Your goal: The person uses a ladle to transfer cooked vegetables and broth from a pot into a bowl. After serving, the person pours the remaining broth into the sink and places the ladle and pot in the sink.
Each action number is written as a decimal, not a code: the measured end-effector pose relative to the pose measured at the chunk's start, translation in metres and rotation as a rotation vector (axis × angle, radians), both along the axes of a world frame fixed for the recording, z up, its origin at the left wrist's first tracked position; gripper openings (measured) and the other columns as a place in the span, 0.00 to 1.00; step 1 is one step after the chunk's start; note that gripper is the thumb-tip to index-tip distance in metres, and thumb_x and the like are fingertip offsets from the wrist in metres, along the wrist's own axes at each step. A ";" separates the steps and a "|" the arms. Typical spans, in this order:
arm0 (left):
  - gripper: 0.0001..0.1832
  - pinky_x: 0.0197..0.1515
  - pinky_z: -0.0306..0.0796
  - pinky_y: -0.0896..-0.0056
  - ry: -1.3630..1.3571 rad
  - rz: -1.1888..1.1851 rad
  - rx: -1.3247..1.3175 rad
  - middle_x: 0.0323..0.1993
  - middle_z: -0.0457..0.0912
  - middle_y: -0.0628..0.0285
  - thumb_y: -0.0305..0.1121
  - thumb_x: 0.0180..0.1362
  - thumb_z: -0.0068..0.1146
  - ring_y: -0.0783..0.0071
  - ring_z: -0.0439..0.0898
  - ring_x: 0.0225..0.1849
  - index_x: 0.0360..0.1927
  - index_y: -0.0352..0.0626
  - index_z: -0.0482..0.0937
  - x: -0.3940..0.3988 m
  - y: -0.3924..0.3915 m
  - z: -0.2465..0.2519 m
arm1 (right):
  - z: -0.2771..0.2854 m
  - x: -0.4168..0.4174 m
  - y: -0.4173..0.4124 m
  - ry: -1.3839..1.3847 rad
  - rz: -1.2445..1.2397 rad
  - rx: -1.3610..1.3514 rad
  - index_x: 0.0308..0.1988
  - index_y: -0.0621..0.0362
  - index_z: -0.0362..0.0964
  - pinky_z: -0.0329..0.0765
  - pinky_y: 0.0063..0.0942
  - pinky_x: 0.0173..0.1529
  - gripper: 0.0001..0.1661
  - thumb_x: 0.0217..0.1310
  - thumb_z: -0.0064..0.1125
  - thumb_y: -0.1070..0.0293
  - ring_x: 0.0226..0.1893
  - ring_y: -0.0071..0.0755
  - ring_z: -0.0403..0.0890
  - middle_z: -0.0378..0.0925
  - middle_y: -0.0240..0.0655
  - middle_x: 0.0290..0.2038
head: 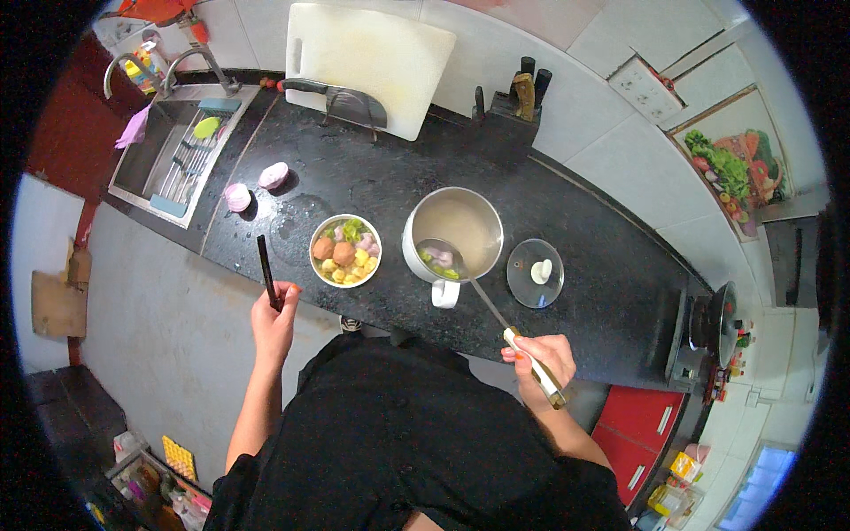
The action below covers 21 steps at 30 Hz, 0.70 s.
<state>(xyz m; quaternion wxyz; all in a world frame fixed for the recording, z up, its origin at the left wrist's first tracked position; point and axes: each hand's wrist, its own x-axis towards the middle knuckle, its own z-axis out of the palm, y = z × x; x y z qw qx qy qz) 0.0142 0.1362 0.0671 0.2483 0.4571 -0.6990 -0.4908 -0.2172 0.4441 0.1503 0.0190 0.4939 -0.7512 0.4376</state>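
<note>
My left hand [273, 322] grips a pair of black chopsticks [265, 269], their tips pointing up and away from me. A white-handled ladle [495, 308] is held in my right hand [544, 365]. Its bowl sits inside a white pot [418, 255] and carries green leaves and pale pinkish pieces. Cloudy broth [458, 219] shows in the pot. To the pot's left stands a round bowl [312, 255] filled with brown balls [343, 253], yellow pieces [362, 259], greens and pinkish pieces. A glass lid [524, 292] with a white knob lies right of the pot.
Two pink-and-white rounded objects [273, 176] rest on the dark countertop [372, 172]. A sink [143, 166] with a drying rack is at left. A white cutting board [368, 53], a cleaver [358, 106] and a knife block [511, 126] stand along the wall. A stove [680, 365] is at right.
</note>
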 end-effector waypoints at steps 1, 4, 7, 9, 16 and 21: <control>0.10 0.26 0.60 0.81 0.025 0.009 0.011 0.22 0.74 0.73 0.34 0.60 0.56 0.87 0.66 0.24 0.31 0.37 0.77 0.000 0.000 -0.003 | 0.003 0.000 -0.002 0.034 0.006 0.015 0.39 0.65 0.74 0.80 0.22 0.31 0.11 0.63 0.54 0.68 0.26 0.31 0.82 0.70 0.39 0.33; 0.10 0.27 0.61 0.81 0.037 0.017 0.018 0.22 0.74 0.73 0.34 0.60 0.56 0.87 0.66 0.24 0.31 0.37 0.77 0.000 0.000 -0.003 | -0.002 0.000 -0.001 -0.035 -0.001 -0.022 0.38 0.66 0.74 0.80 0.22 0.30 0.10 0.63 0.54 0.68 0.26 0.30 0.82 0.71 0.39 0.32; 0.10 0.27 0.61 0.81 0.026 0.020 0.013 0.22 0.74 0.73 0.34 0.60 0.56 0.87 0.67 0.24 0.31 0.37 0.77 0.001 -0.001 -0.003 | 0.001 0.005 -0.005 -0.112 -0.072 -0.072 0.40 0.61 0.76 0.76 0.21 0.31 0.11 0.60 0.58 0.65 0.26 0.26 0.80 0.78 0.37 0.29; 0.10 0.27 0.62 0.81 0.034 0.021 0.000 0.22 0.74 0.73 0.34 0.60 0.56 0.86 0.67 0.24 0.31 0.36 0.77 0.001 -0.001 -0.005 | 0.000 0.004 -0.005 -0.130 -0.080 -0.091 0.39 0.62 0.76 0.76 0.21 0.31 0.11 0.61 0.57 0.65 0.25 0.27 0.80 0.78 0.37 0.29; 0.09 0.26 0.61 0.81 0.032 0.013 -0.018 0.21 0.73 0.73 0.33 0.60 0.55 0.86 0.66 0.23 0.31 0.36 0.78 0.002 -0.002 -0.006 | 0.005 0.003 -0.007 -0.220 -0.084 -0.097 0.39 0.65 0.75 0.79 0.22 0.30 0.11 0.62 0.55 0.67 0.25 0.30 0.82 0.74 0.41 0.33; 0.09 0.26 0.60 0.81 0.024 0.022 -0.003 0.21 0.73 0.73 0.33 0.60 0.55 0.87 0.66 0.23 0.31 0.37 0.78 0.003 -0.002 -0.007 | 0.000 -0.018 -0.015 -0.538 -0.234 -0.233 0.37 0.70 0.71 0.82 0.24 0.26 0.12 0.65 0.51 0.69 0.24 0.35 0.82 0.70 0.42 0.35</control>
